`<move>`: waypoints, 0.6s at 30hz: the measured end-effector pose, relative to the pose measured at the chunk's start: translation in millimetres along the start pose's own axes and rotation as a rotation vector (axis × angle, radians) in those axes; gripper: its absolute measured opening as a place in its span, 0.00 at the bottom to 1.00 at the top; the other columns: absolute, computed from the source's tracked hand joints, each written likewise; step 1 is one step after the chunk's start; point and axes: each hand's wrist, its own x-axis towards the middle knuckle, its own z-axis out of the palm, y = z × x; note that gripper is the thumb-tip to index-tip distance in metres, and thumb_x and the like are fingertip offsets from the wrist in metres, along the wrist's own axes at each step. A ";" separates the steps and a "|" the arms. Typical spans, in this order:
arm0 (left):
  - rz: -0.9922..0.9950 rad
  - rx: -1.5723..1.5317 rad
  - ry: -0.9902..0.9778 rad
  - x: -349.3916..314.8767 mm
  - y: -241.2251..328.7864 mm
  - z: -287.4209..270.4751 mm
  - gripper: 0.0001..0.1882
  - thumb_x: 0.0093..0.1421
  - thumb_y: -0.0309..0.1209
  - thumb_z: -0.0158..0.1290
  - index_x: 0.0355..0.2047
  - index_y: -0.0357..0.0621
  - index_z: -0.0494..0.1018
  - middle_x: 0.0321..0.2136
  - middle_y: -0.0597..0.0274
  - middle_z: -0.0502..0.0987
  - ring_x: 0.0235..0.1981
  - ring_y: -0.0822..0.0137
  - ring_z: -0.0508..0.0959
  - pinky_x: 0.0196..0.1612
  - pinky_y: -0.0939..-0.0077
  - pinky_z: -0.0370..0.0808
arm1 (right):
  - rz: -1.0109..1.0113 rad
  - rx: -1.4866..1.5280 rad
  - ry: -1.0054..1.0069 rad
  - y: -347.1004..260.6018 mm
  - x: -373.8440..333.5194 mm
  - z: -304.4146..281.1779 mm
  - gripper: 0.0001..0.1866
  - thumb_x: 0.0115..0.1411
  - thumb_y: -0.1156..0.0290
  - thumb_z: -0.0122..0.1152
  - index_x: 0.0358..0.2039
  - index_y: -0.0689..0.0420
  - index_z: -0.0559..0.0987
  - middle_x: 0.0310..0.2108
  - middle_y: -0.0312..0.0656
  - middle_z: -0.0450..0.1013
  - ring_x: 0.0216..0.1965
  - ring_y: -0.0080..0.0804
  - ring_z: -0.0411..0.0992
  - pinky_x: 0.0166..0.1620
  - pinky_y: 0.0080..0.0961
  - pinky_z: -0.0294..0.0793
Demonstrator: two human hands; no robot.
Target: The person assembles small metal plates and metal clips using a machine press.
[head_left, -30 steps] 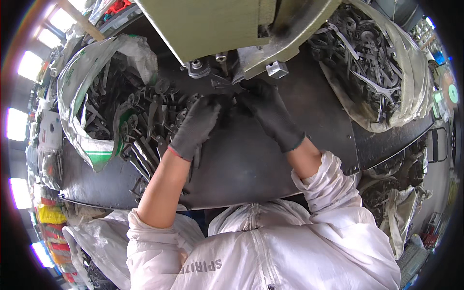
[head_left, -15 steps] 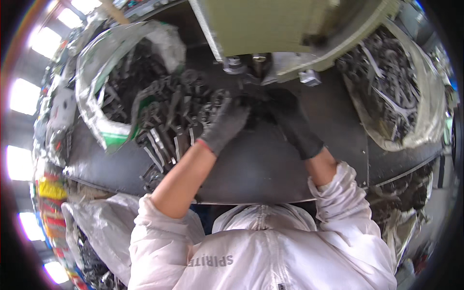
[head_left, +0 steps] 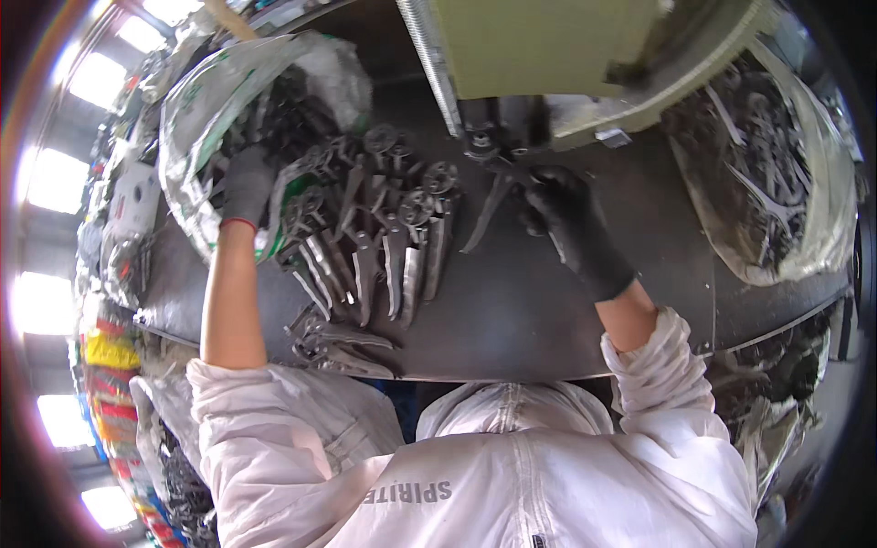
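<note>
My left hand (head_left: 247, 190), in a grey glove, reaches into the open white-and-green sack (head_left: 175, 146) at the left, among dark metal parts; its fingers are hidden there. Under the machine head, my right hand (head_left: 568, 219), in a dark glove, has its fingers closed on a metal hand-tool part (head_left: 489, 214) with a curved handle. That part's upper end lies at the machine's lower fitting (head_left: 480, 142). Between the hands spreads a pile of similar metal parts (head_left: 393, 247), with round heads and long handles.
A big pale green machine (head_left: 530, 50) overhangs the back of the dark metal table (head_left: 512, 315). At the right stands another sack (head_left: 827, 210) holding metal parts. A few loose parts (head_left: 343, 347) lie near the table's front edge at the left.
My left hand has left the spot under the machine and moved left into the sack. My right hand stays near the machine, where a curved handle now shows. The view has shifted slightly.
</note>
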 end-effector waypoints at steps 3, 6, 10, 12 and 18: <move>-0.137 0.286 -0.363 19.0 -17.9 25.0 0.21 0.57 0.45 0.40 0.37 0.42 0.73 0.39 0.39 0.72 0.41 0.44 0.72 0.45 0.52 0.67 | 0.013 -0.046 0.028 -5.8 1.3 4.4 0.12 0.57 0.76 0.48 0.41 0.69 0.68 0.25 0.38 0.66 0.19 0.21 0.65 0.22 0.16 0.66; -0.154 0.255 -0.268 23.2 -55.1 43.2 0.20 0.57 0.43 0.41 0.34 0.40 0.74 0.37 0.41 0.73 0.40 0.45 0.73 0.42 0.54 0.69 | 0.025 -0.082 0.100 -25.9 -10.1 21.0 0.12 0.57 0.77 0.48 0.41 0.68 0.68 0.25 0.38 0.67 0.19 0.20 0.65 0.21 0.17 0.66; 0.453 0.193 -0.182 18.5 -67.0 35.6 0.12 0.56 0.34 0.42 0.28 0.40 0.73 0.30 0.47 0.75 0.32 0.58 0.76 0.36 0.69 0.73 | 0.131 -0.133 0.061 -13.6 -11.3 9.2 0.10 0.58 0.75 0.48 0.39 0.65 0.69 0.25 0.38 0.68 0.18 0.19 0.64 0.21 0.16 0.66; 0.129 -0.272 -0.234 12.9 -45.7 15.5 0.08 0.56 0.29 0.43 0.29 0.42 0.72 0.25 0.58 0.74 0.28 0.72 0.74 0.32 0.78 0.71 | 0.138 -0.131 -0.008 -6.9 -7.5 -1.9 0.09 0.59 0.72 0.49 0.38 0.64 0.70 0.25 0.37 0.69 0.18 0.18 0.64 0.21 0.15 0.65; 0.064 -0.838 -0.126 -48.7 20.5 -43.3 0.22 0.59 0.33 0.43 0.53 0.39 0.61 0.37 0.56 0.73 0.28 0.71 0.74 0.33 0.81 0.71 | 0.070 -0.151 0.104 -3.2 -9.5 2.9 0.05 0.59 0.75 0.47 0.33 0.64 0.70 0.21 0.35 0.66 0.18 0.19 0.64 0.19 0.18 0.65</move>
